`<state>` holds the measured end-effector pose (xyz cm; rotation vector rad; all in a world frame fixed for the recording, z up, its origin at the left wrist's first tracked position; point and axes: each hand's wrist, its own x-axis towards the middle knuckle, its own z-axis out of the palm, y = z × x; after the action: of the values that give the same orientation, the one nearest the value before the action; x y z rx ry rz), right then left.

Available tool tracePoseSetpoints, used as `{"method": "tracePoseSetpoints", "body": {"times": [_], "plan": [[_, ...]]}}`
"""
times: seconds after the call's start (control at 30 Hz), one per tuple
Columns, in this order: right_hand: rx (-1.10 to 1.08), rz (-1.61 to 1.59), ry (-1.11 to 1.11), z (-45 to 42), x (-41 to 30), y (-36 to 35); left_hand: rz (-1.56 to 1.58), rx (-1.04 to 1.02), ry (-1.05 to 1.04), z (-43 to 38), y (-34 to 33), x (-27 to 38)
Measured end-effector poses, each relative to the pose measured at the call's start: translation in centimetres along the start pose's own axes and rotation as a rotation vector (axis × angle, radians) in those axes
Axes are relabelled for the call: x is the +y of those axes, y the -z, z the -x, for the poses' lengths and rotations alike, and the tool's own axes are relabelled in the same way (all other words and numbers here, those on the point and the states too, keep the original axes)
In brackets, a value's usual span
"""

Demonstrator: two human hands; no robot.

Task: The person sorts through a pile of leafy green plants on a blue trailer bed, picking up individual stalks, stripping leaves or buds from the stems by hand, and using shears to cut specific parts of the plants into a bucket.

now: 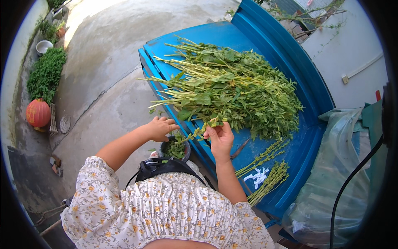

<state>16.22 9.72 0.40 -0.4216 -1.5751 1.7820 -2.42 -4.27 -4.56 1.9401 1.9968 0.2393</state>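
My right hand point(220, 135) pinches a green plant stalk point(196, 133) with pods and a few leaves near its tip. The stalk slants down to the left, over the edge of a blue metal surface. My left hand point(161, 128) is spread just left of the stalk, above a dark bucket point(187, 151) with loose green leaves point(174, 147) in it. Beyond my hands a large heap of leafy cut stalks point(230, 87) lies on the blue surface point(199, 34). Leafless podded stalks point(270, 179) lie in bunches to the right, beside white strips point(257, 177).
A raised blue panel point(286, 56) borders the heap's far right side. Clear plastic sheeting point(335, 186) hangs at the right, with a black cable point(337, 199) in front. On the concrete floor at left are a red lantern point(38, 113), a leafy plant point(46, 73) and a white basin point(43, 46).
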Motion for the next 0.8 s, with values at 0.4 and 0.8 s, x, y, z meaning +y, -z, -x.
{"method": "tracePoseSetpoints", "body": {"times": [0.4,0.8], "plan": [[0.036,0.657,0.257,0.5,-0.8,-3.0,0.813,0.407,0.265,-3.3,8.5,8.8],[-0.110,0.472,0.198,-3.8,-5.9,-1.8,1.268,0.335,-0.029,-4.1,5.7,6.9]]}}
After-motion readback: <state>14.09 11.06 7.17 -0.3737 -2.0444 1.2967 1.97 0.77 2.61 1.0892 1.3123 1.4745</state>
